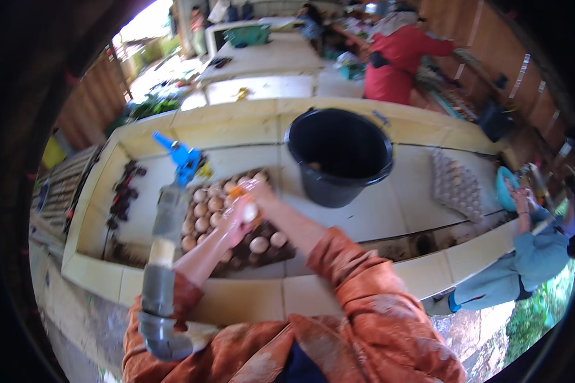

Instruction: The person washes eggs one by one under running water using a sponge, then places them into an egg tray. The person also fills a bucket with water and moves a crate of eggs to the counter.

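Both my hands are close together above an egg tray (243,260) standing in a tiled basin. My left hand (234,225) is closed around a pale egg (250,212). Just beyond it, my right hand (259,191) is bent inward, its fingers closed on a small orange piece (236,191), perhaps a sponge; its kind is unclear. Brown eggs (201,209) fill much of the tray's left side, and a few more, like one egg (259,244), sit at its near right. My wrists cover part of the tray.
A black bucket (340,191) stands right of the tray. A grey pipe with a blue tap (184,159) rises at the left. Farther right lies a grey egg tray (457,185), near a co-worker's hands at a turquoise bowl (506,189). Someone in red (396,67) works beyond the basin.
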{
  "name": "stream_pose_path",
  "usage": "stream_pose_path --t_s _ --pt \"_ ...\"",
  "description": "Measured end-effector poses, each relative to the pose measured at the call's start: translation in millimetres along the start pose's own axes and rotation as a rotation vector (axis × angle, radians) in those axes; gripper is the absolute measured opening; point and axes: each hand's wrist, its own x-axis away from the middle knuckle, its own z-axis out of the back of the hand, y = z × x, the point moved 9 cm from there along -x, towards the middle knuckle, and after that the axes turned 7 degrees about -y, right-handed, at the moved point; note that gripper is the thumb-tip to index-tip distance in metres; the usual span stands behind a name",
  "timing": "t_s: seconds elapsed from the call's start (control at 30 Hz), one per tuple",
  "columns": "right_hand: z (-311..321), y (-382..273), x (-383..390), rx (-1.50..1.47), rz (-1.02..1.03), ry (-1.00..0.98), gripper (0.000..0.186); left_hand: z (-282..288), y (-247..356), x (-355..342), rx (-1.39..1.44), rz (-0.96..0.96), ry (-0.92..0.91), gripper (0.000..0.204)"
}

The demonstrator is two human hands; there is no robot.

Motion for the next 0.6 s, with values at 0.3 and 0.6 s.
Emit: stream_pose_path --t_s 0.3,0.6 --pt "-56 -63 73 1.039 0.877 0.313 0.019 10 -1 0 0.209 -0.05 0.025 0.038" --pt "11 -56 38 0.24 0.384 0.163 0.024 -12 1 0 0.163 0.032 -0.121 0.028"
